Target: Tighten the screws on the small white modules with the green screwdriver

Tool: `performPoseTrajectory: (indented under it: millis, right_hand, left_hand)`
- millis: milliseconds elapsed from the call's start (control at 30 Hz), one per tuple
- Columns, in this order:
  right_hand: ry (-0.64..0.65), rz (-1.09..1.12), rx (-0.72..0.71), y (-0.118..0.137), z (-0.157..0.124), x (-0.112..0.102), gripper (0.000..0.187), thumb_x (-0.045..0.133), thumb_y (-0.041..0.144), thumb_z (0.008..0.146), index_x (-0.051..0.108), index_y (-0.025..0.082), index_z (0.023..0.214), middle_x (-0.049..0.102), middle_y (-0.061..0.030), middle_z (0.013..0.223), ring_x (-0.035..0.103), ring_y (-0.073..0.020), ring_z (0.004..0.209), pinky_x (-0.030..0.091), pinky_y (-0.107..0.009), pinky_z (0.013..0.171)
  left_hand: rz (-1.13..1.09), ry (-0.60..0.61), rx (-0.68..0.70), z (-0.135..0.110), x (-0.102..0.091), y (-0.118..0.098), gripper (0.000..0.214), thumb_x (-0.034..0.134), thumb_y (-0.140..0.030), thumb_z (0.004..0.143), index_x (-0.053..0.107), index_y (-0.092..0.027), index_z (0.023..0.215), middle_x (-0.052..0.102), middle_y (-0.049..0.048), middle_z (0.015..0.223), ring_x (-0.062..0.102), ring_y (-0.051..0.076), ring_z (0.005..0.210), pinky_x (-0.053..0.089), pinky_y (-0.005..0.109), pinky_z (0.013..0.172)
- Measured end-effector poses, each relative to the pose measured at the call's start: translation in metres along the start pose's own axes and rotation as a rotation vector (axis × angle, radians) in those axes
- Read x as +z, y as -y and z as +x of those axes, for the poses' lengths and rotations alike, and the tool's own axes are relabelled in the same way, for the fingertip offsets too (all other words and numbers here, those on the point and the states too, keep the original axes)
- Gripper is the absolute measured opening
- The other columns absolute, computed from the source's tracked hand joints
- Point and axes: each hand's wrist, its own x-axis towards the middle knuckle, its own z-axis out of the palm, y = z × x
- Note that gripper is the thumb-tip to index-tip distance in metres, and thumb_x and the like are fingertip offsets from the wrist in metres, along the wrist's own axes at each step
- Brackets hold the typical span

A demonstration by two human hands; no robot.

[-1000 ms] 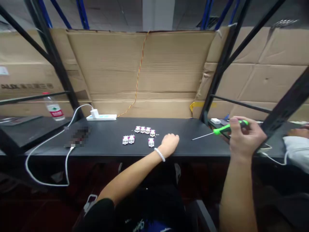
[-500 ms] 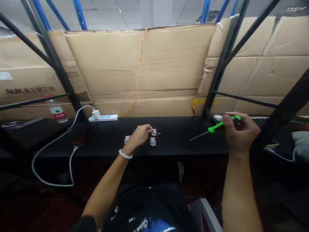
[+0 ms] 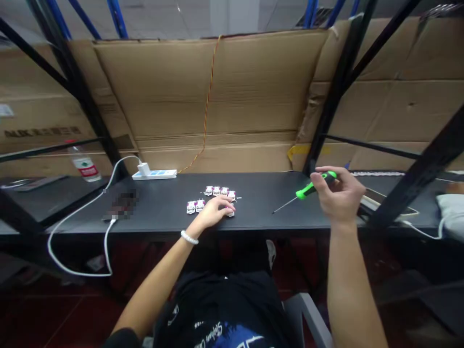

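Observation:
My right hand (image 3: 339,195) is closed round a green-handled screwdriver (image 3: 310,189), held above the black table (image 3: 261,212) with its thin shaft pointing down-left. My left hand (image 3: 214,211) lies on the table with a white bead bracelet at the wrist. Its fingers curl over one small white-and-pink part (image 3: 230,213) at the near edge of the cluster; whether they grip it is unclear. Several more such parts (image 3: 219,191) sit in a row just behind, and two parts (image 3: 195,206) lie to the hand's left.
A white power strip (image 3: 154,174) with a charger and a white cable (image 3: 78,212) lies at the back left, beside a blurred dark device (image 3: 121,208). A water bottle (image 3: 84,166) stands far left. Cardboard sheets (image 3: 217,96) and black rack struts (image 3: 333,96) enclose the table. A tablet-like object (image 3: 384,203) lies right.
My left hand has drawn back from the rear row of parts onto the nearest one. My right hand with the screwdriver has moved left, toward the parts.

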Motion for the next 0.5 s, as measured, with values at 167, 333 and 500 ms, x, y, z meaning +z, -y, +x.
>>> performPoseTrajectory:
  millis: [167, 333, 500]
  right_hand:
    - [-0.004, 0.013, -0.012, 0.0013, 0.0001, -0.0006, 0.031, 0.087, 0.049, 0.082, 0.08, 0.021, 0.093, 0.074, -0.0027, 0.082, 0.065, -0.0161, 0.066, 0.054, -0.029, 0.059]
    - [-0.001, 0.03, 0.004, 0.0027, -0.0002, -0.0008, 0.028, 0.088, 0.046, 0.082, 0.08, 0.021, 0.093, 0.075, -0.0025, 0.082, 0.066, -0.0164, 0.067, 0.053, -0.03, 0.06]
    - [0.014, 0.005, -0.003, 0.0022, -0.0007, -0.0003, 0.028, 0.087, 0.047, 0.082, 0.08, 0.022, 0.094, 0.076, -0.0022, 0.084, 0.067, -0.0164, 0.068, 0.054, -0.029, 0.06]
  left_hand:
    - [-0.002, 0.011, -0.007, 0.0018, 0.0044, 0.003, 0.012, 0.074, -0.023, 0.087, 0.086, -0.023, 0.088, 0.076, 0.0104, 0.137, 0.067, 0.031, 0.134, 0.046, 0.047, 0.123]
    - [0.011, -0.007, -0.01, 0.0012, 0.0061, 0.0061, 0.011, 0.074, -0.021, 0.087, 0.085, -0.022, 0.087, 0.076, 0.0109, 0.137, 0.069, 0.03, 0.131, 0.047, 0.048, 0.123]
    - [0.016, 0.019, -0.009, 0.001, 0.0054, 0.0078, 0.012, 0.073, -0.025, 0.088, 0.085, -0.022, 0.088, 0.074, 0.0107, 0.139, 0.068, 0.03, 0.132, 0.047, 0.047, 0.123]
